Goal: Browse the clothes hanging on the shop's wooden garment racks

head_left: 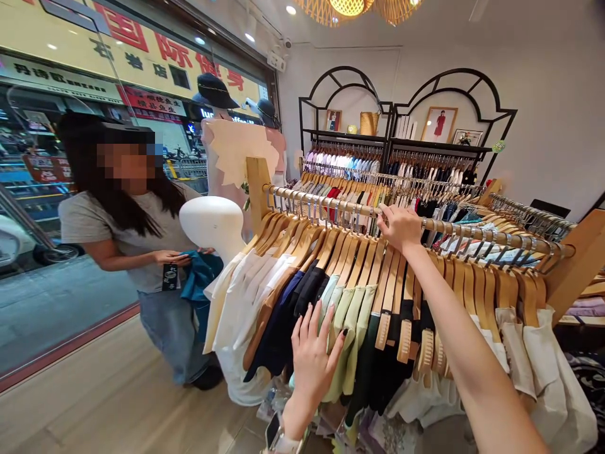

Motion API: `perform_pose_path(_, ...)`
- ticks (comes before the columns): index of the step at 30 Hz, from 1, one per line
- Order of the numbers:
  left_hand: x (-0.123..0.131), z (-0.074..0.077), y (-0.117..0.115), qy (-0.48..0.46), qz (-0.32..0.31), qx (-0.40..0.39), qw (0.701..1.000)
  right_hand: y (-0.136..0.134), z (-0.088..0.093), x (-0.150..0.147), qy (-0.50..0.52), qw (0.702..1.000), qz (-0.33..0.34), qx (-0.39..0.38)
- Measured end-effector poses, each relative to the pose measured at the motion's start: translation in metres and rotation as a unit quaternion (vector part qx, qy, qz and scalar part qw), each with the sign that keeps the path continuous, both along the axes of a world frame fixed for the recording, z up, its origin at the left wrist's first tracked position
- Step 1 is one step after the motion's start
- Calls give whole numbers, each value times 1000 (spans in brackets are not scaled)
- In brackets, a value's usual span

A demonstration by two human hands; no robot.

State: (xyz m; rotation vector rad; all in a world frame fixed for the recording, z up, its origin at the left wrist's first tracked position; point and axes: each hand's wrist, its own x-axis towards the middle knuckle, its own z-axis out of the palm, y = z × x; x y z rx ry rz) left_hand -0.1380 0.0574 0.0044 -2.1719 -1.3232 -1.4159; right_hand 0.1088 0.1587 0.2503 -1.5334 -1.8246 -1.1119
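A wooden clothes rail (321,200) crosses in front of me, full of clothes on wooden hangers (333,249). My right hand (401,227) is closed over the rail near its middle, fingers curled among the hanger hooks; whether it also grips a hook is hidden. Lower down, my left hand (314,353) is open with fingers spread, against or just in front of pale green tops (357,328). Navy and black garments (278,334) hang left of it. White tops (243,302) hang farther left. Right of it are clip hangers (405,340), partly behind my right arm.
At the left a person (137,239) stands holding a teal garment (203,284) with a black tag. A white mannequin form (212,227) stands at the rail's left end. More racks and black arched shelves (350,135) are behind. A window is at the left.
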Motion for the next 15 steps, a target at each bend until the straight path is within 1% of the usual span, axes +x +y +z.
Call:
perform_pose_path(3,3,-7,-2,4,-4,-14,1000,2,-2,2,-8,1000,-1,9)
perform_pose_path(6,6,-13,-1,-6,-25,-35,999,4,-3,4,-13,1000,-3,13)
perform_pose_path(8,7,-16,3,-42,-49,-52,997,5,-4,5,-13,1000,0,14)
perform_pose_path(10,7,-18,8,-106,-59,-64,991,7,-4,5,-14,1000,0,16)
perform_pose_path(12,5,-18,13,-156,-47,-74,984,7,-4,6,-20,1000,-3,20)
perform_pose_path(15,2,-13,20,-167,-10,-87,982,7,-4,6,-27,999,-9,26)
